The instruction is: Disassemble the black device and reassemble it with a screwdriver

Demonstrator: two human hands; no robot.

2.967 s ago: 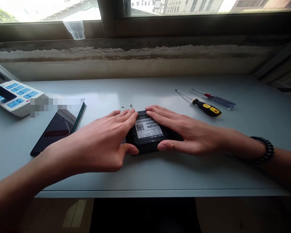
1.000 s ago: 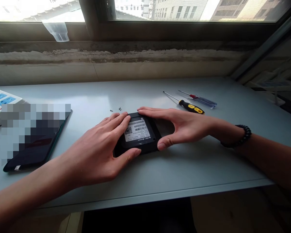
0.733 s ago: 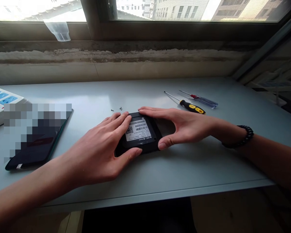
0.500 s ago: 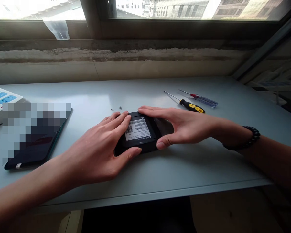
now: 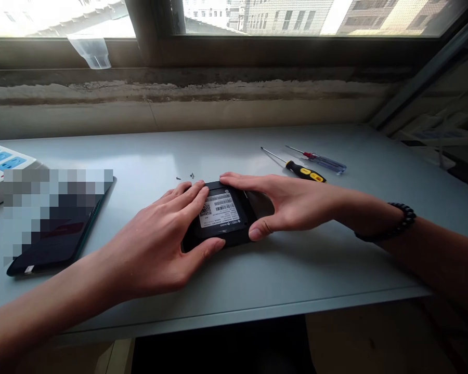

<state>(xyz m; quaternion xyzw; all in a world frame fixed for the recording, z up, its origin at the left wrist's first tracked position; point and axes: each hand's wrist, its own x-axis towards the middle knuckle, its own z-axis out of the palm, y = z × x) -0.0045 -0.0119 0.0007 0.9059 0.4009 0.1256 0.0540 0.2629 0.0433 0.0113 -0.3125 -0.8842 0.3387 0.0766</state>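
A black electronic box (image 5: 236, 238) lies flat on the table, with a white label (image 5: 219, 210) of barcodes and a QR code facing up. My left hand (image 5: 167, 231) grips its left side, fingers over the far left corner and thumb along the near edge. From the other side, my right hand (image 5: 284, 200) holds the box's right end, fingertips at the far edge and thumb at the near right corner. Part of the box is hidden under my left hand. Just beyond it lie a few tiny screws (image 5: 192, 175).
A black-and-yellow screwdriver (image 5: 306, 171) and a clear-handled screwdriver (image 5: 327, 163) lie at the back right. A dark phone-like device (image 5: 58, 244), partly pixelated, rests at left near a white power strip (image 5: 17, 169). The table (image 5: 296, 280) ends at a front edge; a window stands behind.
The whole view has shifted slightly with the head. Both hands keep the same hold on the box, and nothing on the table has visibly moved.
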